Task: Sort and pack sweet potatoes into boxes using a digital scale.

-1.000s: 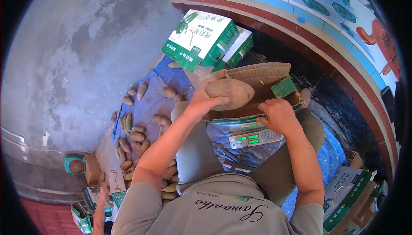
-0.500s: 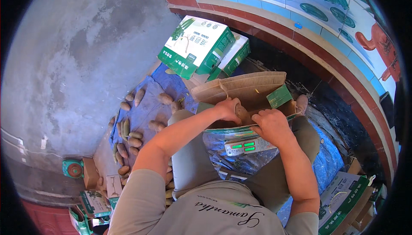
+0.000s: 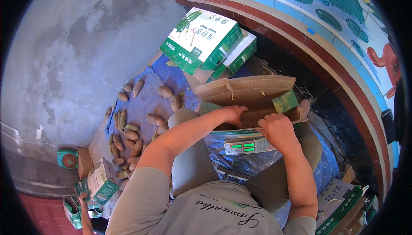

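An open cardboard box (image 3: 244, 87), brown inside with green outer sides, stands in front of me, its far flap raised. My left hand (image 3: 234, 115) reaches into its left part, fingers spread; no vegetable shows in it, and the inside below it is partly hidden. My right hand (image 3: 275, 128) grips the near rim at the right, thumb and fingers closed round the edge. Under the box is a scale (image 3: 246, 146) with lit green displays. A small green side flap (image 3: 285, 102) stands out beside my right hand.
Oblong soil-covered root vegetables (image 3: 131, 135) lie on a blue tarp (image 3: 143, 90) at the left. White-green boxes (image 3: 206, 35) are stacked ahead, and another box (image 3: 337, 205) lies at the lower right. Another person's hand (image 3: 83, 198) is by a carton (image 3: 102, 181) at lower left.
The brown root vegetable in my left hand has gone from sight, and its fingers are now spread inside the box. Another person's hand has appeared at lower left, where a carton has turned.
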Demonstrator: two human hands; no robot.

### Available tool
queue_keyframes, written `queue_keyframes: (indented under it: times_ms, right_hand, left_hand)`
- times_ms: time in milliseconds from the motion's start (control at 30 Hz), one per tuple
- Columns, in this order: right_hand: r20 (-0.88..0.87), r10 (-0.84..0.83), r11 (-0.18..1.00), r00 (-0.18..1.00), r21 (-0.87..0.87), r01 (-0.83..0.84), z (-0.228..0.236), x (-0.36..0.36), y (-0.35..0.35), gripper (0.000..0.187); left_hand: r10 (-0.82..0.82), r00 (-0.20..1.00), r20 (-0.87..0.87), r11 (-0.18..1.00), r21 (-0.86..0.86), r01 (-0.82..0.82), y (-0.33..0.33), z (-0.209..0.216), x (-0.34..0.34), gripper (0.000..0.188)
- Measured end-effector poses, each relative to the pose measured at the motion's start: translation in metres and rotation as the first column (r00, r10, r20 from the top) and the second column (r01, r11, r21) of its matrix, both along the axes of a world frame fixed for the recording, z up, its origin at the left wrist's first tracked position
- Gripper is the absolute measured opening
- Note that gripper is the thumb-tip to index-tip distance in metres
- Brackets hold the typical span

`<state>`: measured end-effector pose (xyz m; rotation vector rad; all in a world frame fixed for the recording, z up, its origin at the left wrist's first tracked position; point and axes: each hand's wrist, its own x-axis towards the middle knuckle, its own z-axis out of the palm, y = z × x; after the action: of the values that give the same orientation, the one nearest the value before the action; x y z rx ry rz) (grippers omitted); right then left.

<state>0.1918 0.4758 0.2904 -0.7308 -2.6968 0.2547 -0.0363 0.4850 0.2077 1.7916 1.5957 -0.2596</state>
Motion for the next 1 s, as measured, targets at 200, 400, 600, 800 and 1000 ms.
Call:
queue_keyframes:
  times_ms: [200,400,600,800,1000]
  right_hand:
    - [0.024,-0.034,0.999,0.999,0.006,0.034,0.001,-0.005,0.0,0.014]
    - [0.017,-0.085,0.995,0.996,0.051,0.084,0.0,-0.003,-0.004,0.013]
    - [-0.023,-0.08,0.994,0.997,0.075,0.081,-0.004,-0.005,-0.001,0.013]
    - [-0.047,-0.056,0.996,0.997,0.062,0.059,-0.001,-0.006,0.002,0.013]
    - [-0.039,-0.053,0.996,0.998,0.074,0.056,-0.005,-0.007,0.003,0.011]
  left_hand:
    - [0.028,0.968,0.249,0.999,-0.026,-0.022,0.001,0.011,-0.007,0.067]
    - [0.126,0.882,0.453,0.99,0.002,-0.142,-0.005,0.057,-0.021,0.047]
    - [0.201,0.731,0.652,0.724,0.404,-0.559,-0.012,0.068,-0.038,0.031]
    - [0.212,0.942,0.259,0.242,0.92,-0.307,-0.006,0.088,-0.048,0.044]
    - [0.322,0.932,-0.166,0.737,0.662,-0.137,0.004,0.077,-0.05,0.029]
